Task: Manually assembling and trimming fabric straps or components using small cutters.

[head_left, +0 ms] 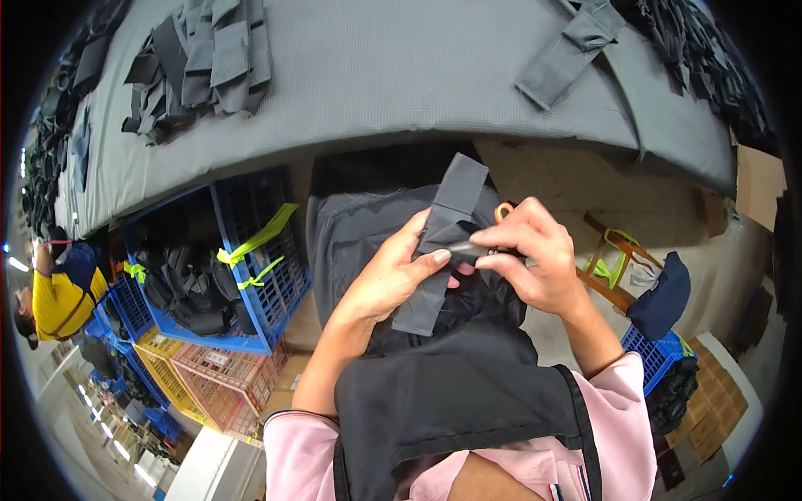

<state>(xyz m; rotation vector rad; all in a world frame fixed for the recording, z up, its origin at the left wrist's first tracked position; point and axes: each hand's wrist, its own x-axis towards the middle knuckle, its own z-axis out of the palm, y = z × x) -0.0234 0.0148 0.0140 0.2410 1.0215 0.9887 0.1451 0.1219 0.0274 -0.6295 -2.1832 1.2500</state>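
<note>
Over my lap, my left hand (388, 271) pinches a dark grey fabric strip (459, 185) between thumb and fingers. The strip runs slantwise, its upper end pointing away from me and its lower end hanging below my thumb. My right hand (535, 250) is closed on a pair of scissors; an orange handle loop (503, 211) shows above the knuckles. Its metal part (466, 249) reaches to the strip by my left thumb. Whether the blades are parted is too small to tell. Black cloth (384, 225) lies beneath both hands.
A grey-covered table (376, 75) spans the far side, with a pile of grey strips (213, 63) and a single folded strip (568, 54). Blue crates (251, 259) stand left, a wooden stool (614, 259) right. Another person in yellow (67, 288) is far left.
</note>
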